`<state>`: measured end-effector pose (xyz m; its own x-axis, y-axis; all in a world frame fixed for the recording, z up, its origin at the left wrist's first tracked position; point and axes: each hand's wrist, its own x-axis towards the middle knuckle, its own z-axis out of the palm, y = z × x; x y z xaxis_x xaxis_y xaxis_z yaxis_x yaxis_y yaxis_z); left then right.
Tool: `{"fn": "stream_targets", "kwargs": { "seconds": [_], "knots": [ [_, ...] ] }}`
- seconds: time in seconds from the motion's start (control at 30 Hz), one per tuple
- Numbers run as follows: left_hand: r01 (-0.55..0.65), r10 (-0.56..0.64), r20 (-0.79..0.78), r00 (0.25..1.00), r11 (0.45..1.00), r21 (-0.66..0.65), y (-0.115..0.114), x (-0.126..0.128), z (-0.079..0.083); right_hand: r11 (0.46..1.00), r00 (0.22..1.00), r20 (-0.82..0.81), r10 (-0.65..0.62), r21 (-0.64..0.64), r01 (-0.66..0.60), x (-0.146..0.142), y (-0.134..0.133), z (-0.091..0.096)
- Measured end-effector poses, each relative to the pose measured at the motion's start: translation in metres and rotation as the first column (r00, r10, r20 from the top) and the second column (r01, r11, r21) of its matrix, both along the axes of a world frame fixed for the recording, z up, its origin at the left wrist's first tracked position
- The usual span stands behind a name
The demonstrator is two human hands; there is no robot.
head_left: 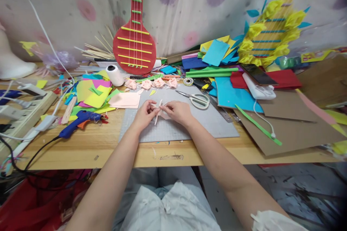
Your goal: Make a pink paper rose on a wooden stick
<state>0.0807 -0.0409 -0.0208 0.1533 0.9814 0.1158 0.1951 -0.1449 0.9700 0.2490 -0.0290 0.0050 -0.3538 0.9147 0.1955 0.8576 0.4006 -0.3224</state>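
Observation:
Over the grey cutting mat (151, 133), my left hand (145, 114) and my right hand (177, 111) meet with their fingers closed. Between them is a thin white stick (156, 118), tilted, pinched by the left fingers. A small pale pink piece of paper (164, 115) is held in the right fingers against the stick. Behind the hands stands a row of pink paper flowers (146, 85). Scissors with pale handles (199, 101) lie to the right of my right hand. A stack of pale pink paper (124, 100) rests left of my left hand.
A blue glue gun (81, 121) lies on the left, by a power strip (29, 115). A red paper lute (135, 48) and a yellow one with flowers (268, 39) lean at the back. Brown cardboard (284, 130) and a phone (258, 74) occupy the right; a white thread spool (115, 75) stands behind.

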Motion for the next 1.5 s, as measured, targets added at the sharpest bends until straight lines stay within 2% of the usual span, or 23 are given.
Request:
{"fn": "stream_targets", "kwargs": {
  "seconds": [0.37,0.5,0.57,0.63,0.73,0.87,1.03,1.17,1.27,1.37,1.5],
  "knots": [
    [-0.031,0.032,-0.033,0.999,0.999,0.019,0.001,0.0,-0.002,0.988,0.994,0.064,-0.089,-0.117,0.096,-0.006,-0.003,0.004],
    [-0.066,0.079,-0.135,0.988,0.993,0.097,0.001,0.0,-0.002,0.983,0.989,0.105,-0.108,-0.135,0.122,-0.008,-0.003,0.005],
    [-0.132,0.188,-0.23,0.955,0.962,0.24,0.0,0.0,-0.001,0.981,0.987,0.122,-0.105,-0.147,0.123,-0.008,-0.001,0.004],
    [-0.176,0.318,-0.306,0.898,0.894,0.412,-0.001,0.001,0.0,0.978,0.987,0.129,-0.098,-0.171,0.119,-0.008,0.0,0.004],
    [-0.153,0.42,-0.363,0.832,0.802,0.578,-0.003,0.003,0.003,0.969,0.987,0.129,-0.094,-0.216,0.12,-0.008,0.003,0.003],
    [-0.097,0.465,-0.411,0.784,0.746,0.658,-0.003,0.006,0.005,0.957,0.992,0.097,-0.081,-0.271,0.105,-0.006,0.007,0.002],
    [-0.04,0.445,-0.462,0.767,0.752,0.658,-0.002,0.005,0.003,0.938,0.997,0.049,-0.057,-0.34,0.07,-0.002,0.011,-0.001],
    [0.013,0.424,-0.501,0.755,0.753,0.657,-0.002,0.002,0.002,0.959,0.998,-0.003,-0.07,-0.275,0.066,0.001,0.008,0.0],
    [0.032,0.402,-0.536,0.742,0.778,0.627,-0.003,-0.001,0.003,0.991,0.996,-0.078,-0.049,-0.125,0.039,0.003,0.005,0.003],
    [0.025,0.41,-0.549,0.728,0.785,0.62,-0.004,-0.002,0.005,0.999,0.987,-0.156,0.028,0.038,-0.022,0.004,0.001,0.007],
    [0.037,0.423,-0.564,0.71,0.776,0.629,-0.004,-0.004,0.005,0.994,0.981,-0.176,0.081,0.085,-0.067,0.003,-0.002,0.009]
  ]
}}
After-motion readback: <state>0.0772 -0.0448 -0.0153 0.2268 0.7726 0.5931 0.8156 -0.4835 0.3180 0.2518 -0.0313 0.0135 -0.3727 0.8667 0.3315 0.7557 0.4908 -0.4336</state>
